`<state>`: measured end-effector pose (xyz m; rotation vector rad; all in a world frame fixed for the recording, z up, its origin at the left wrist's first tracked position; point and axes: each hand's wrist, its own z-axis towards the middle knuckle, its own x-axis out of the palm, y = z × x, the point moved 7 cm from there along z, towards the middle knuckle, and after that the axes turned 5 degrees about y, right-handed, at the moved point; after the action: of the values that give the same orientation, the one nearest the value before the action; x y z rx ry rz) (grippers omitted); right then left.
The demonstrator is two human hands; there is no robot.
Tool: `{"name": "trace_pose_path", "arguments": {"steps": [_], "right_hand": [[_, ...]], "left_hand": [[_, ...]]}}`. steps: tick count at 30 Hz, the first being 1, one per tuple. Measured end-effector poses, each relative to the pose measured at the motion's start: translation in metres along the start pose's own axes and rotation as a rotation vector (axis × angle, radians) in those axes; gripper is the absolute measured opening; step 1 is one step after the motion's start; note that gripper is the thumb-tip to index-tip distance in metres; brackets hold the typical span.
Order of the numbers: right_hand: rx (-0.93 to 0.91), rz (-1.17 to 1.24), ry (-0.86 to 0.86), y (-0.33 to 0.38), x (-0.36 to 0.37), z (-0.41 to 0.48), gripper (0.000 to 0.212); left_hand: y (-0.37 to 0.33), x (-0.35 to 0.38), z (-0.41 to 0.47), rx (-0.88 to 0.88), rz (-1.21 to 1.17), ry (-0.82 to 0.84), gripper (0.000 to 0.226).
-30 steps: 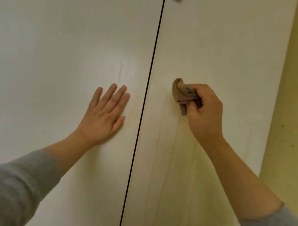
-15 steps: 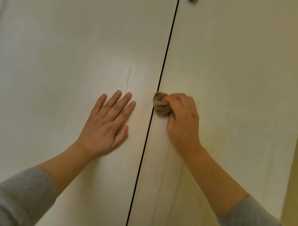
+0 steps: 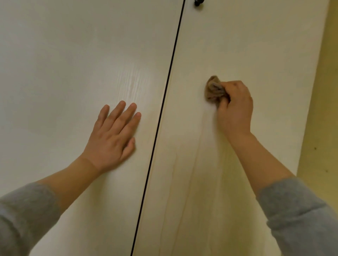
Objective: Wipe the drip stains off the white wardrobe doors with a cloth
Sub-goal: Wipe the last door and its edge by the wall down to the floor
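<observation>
Both forearms extended upward, bare below grey sleeves: left hand flat, palm down, fingers straight and slightly spread, thumb tucked alongside; right hand higher, fingers curled in a fist gripping a cloth, wrist straight.

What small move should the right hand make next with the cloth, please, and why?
Probably drag the brown cloth straight down the right door: faint drip streaks run below it, and the right hand grips it against the panel.

Flat right door surrounds the right hand; a dark knob protrudes above.
</observation>
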<state>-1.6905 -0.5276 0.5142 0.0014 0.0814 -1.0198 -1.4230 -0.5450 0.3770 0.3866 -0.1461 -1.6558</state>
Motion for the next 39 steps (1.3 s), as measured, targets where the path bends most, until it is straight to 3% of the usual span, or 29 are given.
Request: {"name": "trace_pose_path", "arguments": {"steps": [5,11,17,21,24,29,31,35,39], "right_hand": [[-0.159,0.077,0.074,0.011,0.021,-0.063,0.046],[-0.235,0.133,0.279,0.027,0.017,-0.126,0.041],[-0.014,-0.007,-0.051,-0.022,-0.03,-0.007,0.047],[-0.032,-0.045,-0.011,-0.045,-0.018,0.001,0.047],[-0.085,0.004,0.012,-0.04,-0.007,-0.062,0.047],[-0.107,0.032,0.191,-0.029,-0.006,-0.152,0.044],[-0.105,0.02,0.172,-0.031,-0.019,-0.132,0.044],[0.008,-0.048,-0.024,-0.052,-0.047,-0.042,0.043],[0.04,-0.061,-0.058,-0.07,-0.037,-0.006,0.045]], "left_hand": [[-0.017,-0.012,0.019,-0.149,-0.127,-0.096,0.051],[-0.042,0.006,0.021,-0.148,-0.085,-0.044,0.061],[-0.04,0.008,0.019,-0.156,-0.086,-0.029,0.063],[-0.042,0.01,0.02,-0.149,-0.076,-0.029,0.063],[-0.041,0.011,0.02,-0.156,-0.072,-0.019,0.064],[-0.041,0.01,0.021,-0.153,-0.064,-0.005,0.065],[-0.041,0.009,0.021,-0.156,-0.068,-0.009,0.065],[-0.041,0.009,0.02,-0.158,-0.067,-0.016,0.065],[-0.042,0.01,0.021,-0.158,-0.065,-0.015,0.066]]}}
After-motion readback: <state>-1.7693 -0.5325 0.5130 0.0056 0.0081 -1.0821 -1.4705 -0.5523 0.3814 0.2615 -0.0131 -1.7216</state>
